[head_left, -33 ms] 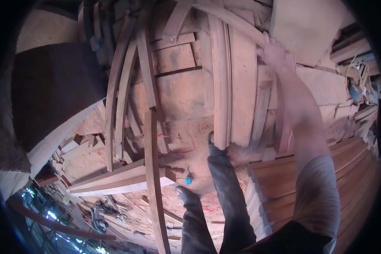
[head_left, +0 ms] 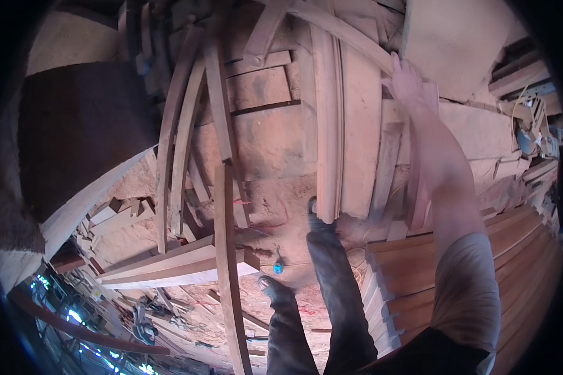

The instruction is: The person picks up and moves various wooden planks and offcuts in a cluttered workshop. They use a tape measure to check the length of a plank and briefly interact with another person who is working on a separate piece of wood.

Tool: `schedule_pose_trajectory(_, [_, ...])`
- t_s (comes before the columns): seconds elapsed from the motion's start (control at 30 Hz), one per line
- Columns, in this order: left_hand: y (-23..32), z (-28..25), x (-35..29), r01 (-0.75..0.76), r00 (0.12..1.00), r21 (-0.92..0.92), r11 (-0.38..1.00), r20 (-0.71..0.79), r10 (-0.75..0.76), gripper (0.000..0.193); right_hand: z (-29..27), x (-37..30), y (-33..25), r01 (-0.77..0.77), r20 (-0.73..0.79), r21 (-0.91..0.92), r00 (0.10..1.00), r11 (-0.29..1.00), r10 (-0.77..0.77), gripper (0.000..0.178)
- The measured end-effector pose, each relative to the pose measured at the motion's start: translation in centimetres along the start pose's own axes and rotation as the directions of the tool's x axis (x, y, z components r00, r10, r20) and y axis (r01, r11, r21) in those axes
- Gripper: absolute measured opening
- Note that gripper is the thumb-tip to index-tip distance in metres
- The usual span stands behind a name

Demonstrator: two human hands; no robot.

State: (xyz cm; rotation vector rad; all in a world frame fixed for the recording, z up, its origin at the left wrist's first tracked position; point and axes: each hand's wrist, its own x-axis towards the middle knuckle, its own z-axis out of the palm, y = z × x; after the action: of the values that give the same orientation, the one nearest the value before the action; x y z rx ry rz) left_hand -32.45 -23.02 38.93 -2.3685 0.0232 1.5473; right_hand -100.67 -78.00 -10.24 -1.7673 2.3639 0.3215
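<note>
My right hand (head_left: pixel 409 86) is stretched out ahead on the right, at the near end of a long wooden beam (head_left: pixel 350 34). Its fingers lie along one side of the beam's end and the thumb on the other, closed round it. The beam slants up and to the left from my hand, toward the top edge of the view. Just left of my hand, a bundle of long moulded timber strips (head_left: pixel 326 125) lies on a wide board (head_left: pixel 361 131). My left hand does not show.
Several long battens (head_left: pixel 180 137) lean on the left, and an upright post (head_left: pixel 224 250) stands in front. Stacked brown planks (head_left: pixel 419 269) fill the lower right. A blue tape measure (head_left: pixel 278 268) lies on the dusty floor near my feet. Offcuts (head_left: pixel 122 209) are heaped left.
</note>
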Motion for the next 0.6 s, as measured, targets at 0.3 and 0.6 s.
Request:
schedule_pose_trajectory(0.3, [-1.5, -0.7, -4.4, -0.053, 0.995, -0.11, 0.993, 0.081, 0.062, 0.051, -7.0, -20.3, -11.0, -0.227, 0.454, 0.846, 0.782, 0.482, -0.428, 0.095])
schedule_pose_trajectory(0.6, [-4.2, -2.7, -9.4, -0.263, 0.939, -0.241, 0.934, 0.157, 0.305, 0.03, -16.5, -59.8, -21.8, -0.555, 0.441, 0.828, 0.735, -0.084, -0.515, 0.089])
